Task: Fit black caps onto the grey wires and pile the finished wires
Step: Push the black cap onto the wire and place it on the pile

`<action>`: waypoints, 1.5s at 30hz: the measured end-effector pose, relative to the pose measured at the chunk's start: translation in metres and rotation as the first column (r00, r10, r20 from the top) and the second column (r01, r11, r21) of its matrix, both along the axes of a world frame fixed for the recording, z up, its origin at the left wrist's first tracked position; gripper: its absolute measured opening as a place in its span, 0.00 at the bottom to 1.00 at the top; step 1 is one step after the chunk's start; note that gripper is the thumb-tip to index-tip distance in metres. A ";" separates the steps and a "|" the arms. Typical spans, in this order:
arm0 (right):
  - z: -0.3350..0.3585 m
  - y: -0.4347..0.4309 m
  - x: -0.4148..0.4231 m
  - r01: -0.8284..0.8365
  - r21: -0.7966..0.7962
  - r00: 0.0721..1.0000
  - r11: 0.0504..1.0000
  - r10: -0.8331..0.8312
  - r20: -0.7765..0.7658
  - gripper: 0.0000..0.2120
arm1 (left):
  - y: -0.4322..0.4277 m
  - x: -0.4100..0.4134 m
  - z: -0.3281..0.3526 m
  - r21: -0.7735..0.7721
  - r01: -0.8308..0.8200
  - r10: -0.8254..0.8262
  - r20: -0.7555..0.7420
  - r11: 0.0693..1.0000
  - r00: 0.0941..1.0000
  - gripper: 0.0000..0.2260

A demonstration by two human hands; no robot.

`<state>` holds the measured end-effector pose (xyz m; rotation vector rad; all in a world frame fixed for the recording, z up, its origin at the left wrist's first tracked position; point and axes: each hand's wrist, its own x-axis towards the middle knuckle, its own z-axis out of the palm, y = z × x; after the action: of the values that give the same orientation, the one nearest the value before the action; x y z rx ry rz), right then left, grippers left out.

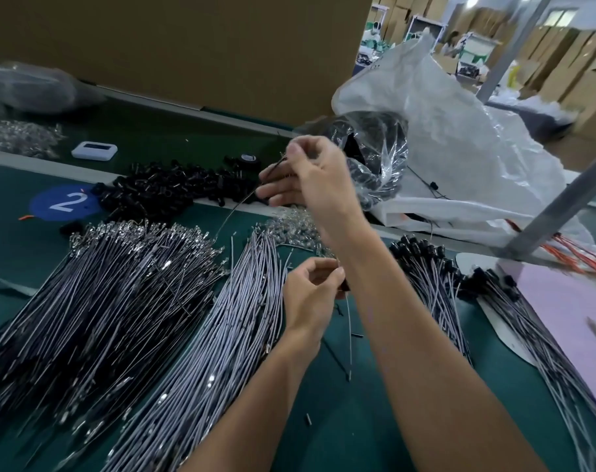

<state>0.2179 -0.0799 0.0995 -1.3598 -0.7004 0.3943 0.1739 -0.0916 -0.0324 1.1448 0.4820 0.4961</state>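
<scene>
My right hand [310, 175] is raised over the back of the green table and pinches one end of a thin grey wire [237, 207] that curves down to the left. My left hand [312, 289] is lower, near the middle, and pinches a black cap [345, 285] with a grey wire [348, 332] hanging down from it. A heap of loose black caps [167, 190] lies at the back. Large bundles of uncapped grey wires [112, 294] fan out on the left. Capped wires [436, 284] lie piled on the right.
A small heap of clear parts [291, 229] sits behind my left hand. A clear bag of black parts [375, 155] and a big white plastic bag [460, 148] stand at the back right. A white device [94, 150], a blue "2" sticker [63, 202] and a pink sheet [576, 308] are also there.
</scene>
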 end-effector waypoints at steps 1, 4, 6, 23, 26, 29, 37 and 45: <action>0.005 -0.010 0.004 0.041 0.038 0.999 0.998 -0.041 0.014 0.04 | -0.001 0.001 0.001 -0.009 0.006 -0.006 0.009 1.000 1.000 0.02; 0.018 -0.051 0.019 0.233 0.147 0.966 0.961 -0.246 0.084 0.05 | 0.000 0.001 0.002 -0.032 0.030 -0.029 0.030 0.999 0.999 0.03; 0.020 -0.086 0.026 0.398 0.244 0.897 0.884 -0.431 0.096 0.05 | 0.001 0.000 0.004 -0.066 0.037 -0.034 0.041 0.997 0.999 0.03; -0.081 -0.142 0.053 0.411 -0.238 0.904 0.880 -0.427 -0.016 0.09 | -0.001 0.000 0.013 -0.117 0.252 -0.240 0.106 0.961 0.965 0.03; -0.090 -0.155 0.051 0.541 -0.523 0.840 0.658 -0.399 0.367 0.07 | -0.002 -0.001 0.013 -0.117 0.235 -0.223 0.106 0.965 0.969 0.04; -0.095 -0.158 0.038 0.563 -0.709 0.824 0.426 -0.220 0.522 0.25 | 0.000 -0.001 0.013 -0.130 0.207 -0.192 0.113 0.970 0.975 0.04; -0.106 -0.137 0.017 0.491 -0.807 0.867 0.328 -0.100 0.488 0.15 | 0.003 -0.001 0.015 -0.153 0.139 -0.121 0.119 0.978 0.985 0.06; -0.104 -0.136 0.008 0.459 -0.835 0.876 0.304 0.003 0.483 0.23 | 0.004 -0.001 0.015 -0.157 0.143 -0.125 0.121 0.977 0.985 0.06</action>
<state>0.2257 -0.2159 -0.0041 -2.7447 -0.5650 0.2630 0.1732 -0.0877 -0.0178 0.9778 0.3402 0.3924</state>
